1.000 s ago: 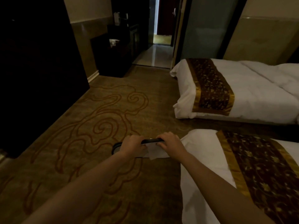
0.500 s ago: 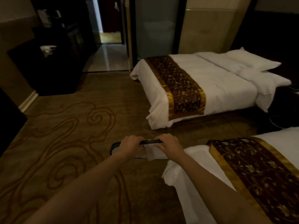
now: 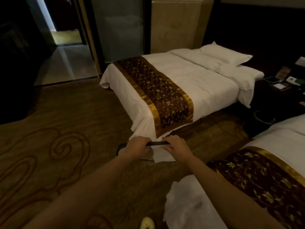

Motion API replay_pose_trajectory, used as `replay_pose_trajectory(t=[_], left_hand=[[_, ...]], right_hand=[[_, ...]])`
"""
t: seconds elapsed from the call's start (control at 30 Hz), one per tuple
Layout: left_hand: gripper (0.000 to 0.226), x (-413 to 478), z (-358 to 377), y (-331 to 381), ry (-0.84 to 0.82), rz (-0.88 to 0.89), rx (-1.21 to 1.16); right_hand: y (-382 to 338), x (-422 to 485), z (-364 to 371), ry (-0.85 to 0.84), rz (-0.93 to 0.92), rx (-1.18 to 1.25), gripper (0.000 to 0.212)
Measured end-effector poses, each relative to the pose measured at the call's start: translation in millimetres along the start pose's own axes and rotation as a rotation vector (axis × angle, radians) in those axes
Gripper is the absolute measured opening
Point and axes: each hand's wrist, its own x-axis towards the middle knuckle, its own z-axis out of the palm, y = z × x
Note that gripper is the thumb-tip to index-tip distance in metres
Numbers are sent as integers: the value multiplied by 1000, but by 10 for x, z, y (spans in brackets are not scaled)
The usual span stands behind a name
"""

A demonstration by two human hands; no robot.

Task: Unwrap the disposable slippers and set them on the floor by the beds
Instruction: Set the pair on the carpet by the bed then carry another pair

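A shoe tip (image 3: 147, 223) shows at the bottom edge on the carpet (image 3: 66, 129), just beside the white corner of the near bed (image 3: 183, 204). Both forearms extend forward from there. The left grip (image 3: 137, 147) and the right grip (image 3: 175, 147) are each curled round one end of the slipper pack (image 3: 156, 143). The pack is held in the air between them, above the carpet and in front of the foot corner of the far bed (image 3: 189, 83). A white wrapper (image 3: 162, 155) hangs below the pack's dark edge, and the pack appears unopened. Further off, a bin (image 3: 262, 118) and a bedside table (image 3: 280, 91) stand at the head of the aisle.

Change noted: over the last second the view has swung right, from the room entrance toward the aisle between the beds. The hold on the pack is unchanged.

Assessment: the person is positioning, not unwrapping. Unwrapping and placement both remain outstanding.
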Motion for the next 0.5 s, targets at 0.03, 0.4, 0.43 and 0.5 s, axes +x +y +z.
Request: replay_pose_trajectory(t=[0.03,0.4,0.43,0.5], left_hand=[[20,218,-40,-27,-6,12,5],[18,2373,-271,-86,-59,237,33],[16,2592,-260,-67,-73,265,45],[17,3044,-217,-16,-98,327,61]], right_hand=[[95,171,-32,-1,17,-6,26],[1100,1520,-444,87,225,-29,28],[1223,1618,-465,99,254,-32,27],[1472,1818,-526,122,320,-36,25]])
